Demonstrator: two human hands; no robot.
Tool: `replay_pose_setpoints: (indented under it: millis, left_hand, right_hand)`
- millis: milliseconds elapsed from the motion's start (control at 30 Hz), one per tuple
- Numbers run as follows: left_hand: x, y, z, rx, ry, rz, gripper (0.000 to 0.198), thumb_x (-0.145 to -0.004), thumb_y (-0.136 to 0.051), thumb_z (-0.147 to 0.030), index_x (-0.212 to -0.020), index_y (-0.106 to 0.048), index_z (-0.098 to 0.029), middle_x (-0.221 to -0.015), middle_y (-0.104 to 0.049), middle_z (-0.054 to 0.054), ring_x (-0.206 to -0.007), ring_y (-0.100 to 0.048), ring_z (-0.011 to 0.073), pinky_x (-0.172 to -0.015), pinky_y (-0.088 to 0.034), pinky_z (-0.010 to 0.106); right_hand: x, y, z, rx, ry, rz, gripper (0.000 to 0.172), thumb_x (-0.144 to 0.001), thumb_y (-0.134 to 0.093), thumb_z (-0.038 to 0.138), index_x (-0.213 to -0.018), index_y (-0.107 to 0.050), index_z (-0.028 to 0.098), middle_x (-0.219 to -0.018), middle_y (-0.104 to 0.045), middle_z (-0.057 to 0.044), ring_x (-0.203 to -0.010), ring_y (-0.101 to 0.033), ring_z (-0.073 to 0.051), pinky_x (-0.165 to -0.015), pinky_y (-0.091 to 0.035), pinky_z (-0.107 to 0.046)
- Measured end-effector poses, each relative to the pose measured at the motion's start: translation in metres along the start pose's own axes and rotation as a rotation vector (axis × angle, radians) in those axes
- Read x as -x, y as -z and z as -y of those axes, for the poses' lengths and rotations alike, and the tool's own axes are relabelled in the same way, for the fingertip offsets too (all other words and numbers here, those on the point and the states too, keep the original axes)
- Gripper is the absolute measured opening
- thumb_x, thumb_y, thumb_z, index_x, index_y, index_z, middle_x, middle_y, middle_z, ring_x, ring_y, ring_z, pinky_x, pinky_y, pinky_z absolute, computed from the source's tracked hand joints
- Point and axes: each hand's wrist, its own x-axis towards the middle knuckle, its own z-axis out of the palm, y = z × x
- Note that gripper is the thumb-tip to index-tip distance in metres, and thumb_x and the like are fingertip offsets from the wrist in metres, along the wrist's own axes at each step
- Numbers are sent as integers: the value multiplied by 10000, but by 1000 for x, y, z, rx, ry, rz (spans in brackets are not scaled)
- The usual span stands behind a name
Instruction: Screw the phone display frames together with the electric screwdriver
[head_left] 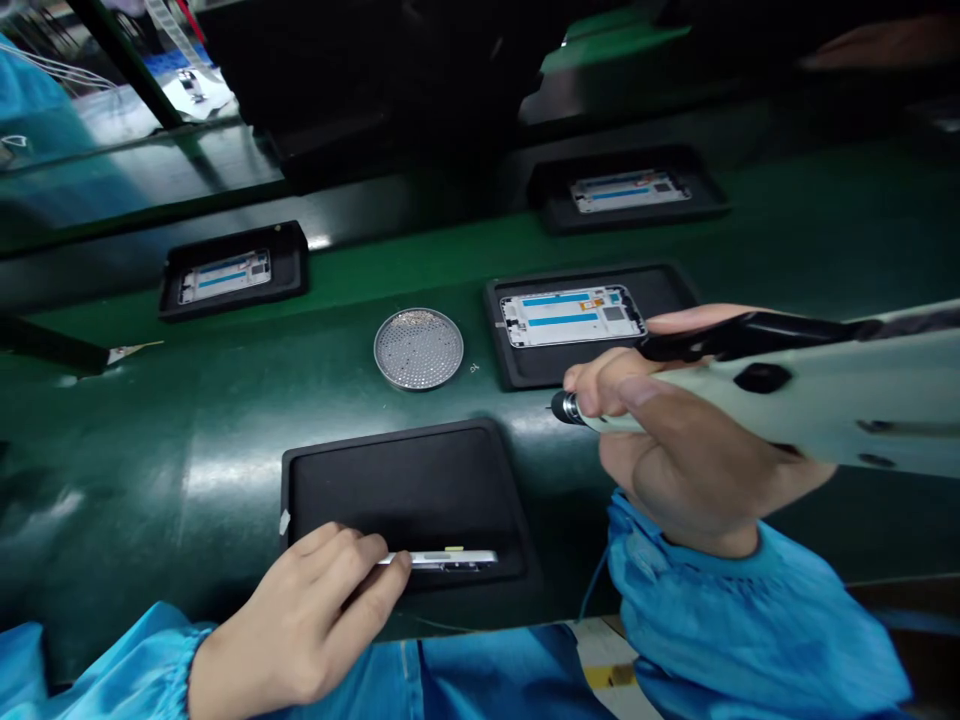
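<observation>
My left hand (315,610) pinches the left end of a phone frame (454,559), which is seen edge-on above the near part of a black tray (397,485). In my right hand (675,450) is a pale green electric screwdriver (817,395); its tip points left over the green bench. Just beyond that tip, a second black tray (675,285) holds an open white phone frame (574,318) with blue strips. A round metal dish (418,349) with a grid of small holes, some holding tiny screws, sits left of this tray.
Two more black trays, one at the back left (289,250) and one at the back right (559,215), each hold a phone frame. Tiny loose pieces (474,368) lie beside the dish. A dark post (52,345) stands at the left, and a blue sleeve (60,150) shows behind.
</observation>
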Motion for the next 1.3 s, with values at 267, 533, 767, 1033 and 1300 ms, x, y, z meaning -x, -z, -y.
replay_pose_setpoints:
  millis: [267,533,767,1033,1300]
  left_hand:
    - [-2,3,-5,12,-8,1,336,-1019,-336,-77,-1083,-665,-63,-920,-645,120,-809,-590,195,-705,-521,322]
    - [-5,2,-9,-9,-7,44,316,-995,-359,-73,-1152,-633,-84,-907,-589,120,-762,-513,194,-628,-476,320]
    - [1,-1,-11,-32,2,71,333,-970,-376,-63,-1203,-608,-119,-933,-555,104,-767,-469,182,-660,-445,314]
    - [-3,0,-16,-79,22,143,398,-940,-414,-55,-1270,-598,-179,-965,-516,118,-771,-439,189,-650,-455,320]
    - [-3,3,-18,-47,31,196,439,-923,-421,-35,-1306,-579,-182,-920,-490,110,-717,-421,185,-605,-469,334]
  right_hand:
    - [0,1,0,-9,-16,-5,238,-668,-624,96,-866,-613,227,-513,-546,96,-439,-516,-128,-538,-489,-375]
    - [0,2,1,-16,-32,-4,237,-666,-640,94,-860,-625,231,-515,-557,93,-454,-533,-135,-543,-497,-381]
    - [-1,2,1,-23,-56,-14,240,-662,-661,111,-869,-623,228,-514,-568,92,-454,-537,-134,-546,-508,-382]
    - [-1,2,-2,-21,-9,-6,234,-659,-661,102,-871,-645,199,-529,-606,72,-456,-554,-153,-532,-506,-407]
    - [-2,-1,3,7,-102,-40,222,-635,-653,147,-826,-583,234,-500,-550,93,-441,-532,-139,-544,-507,-399]
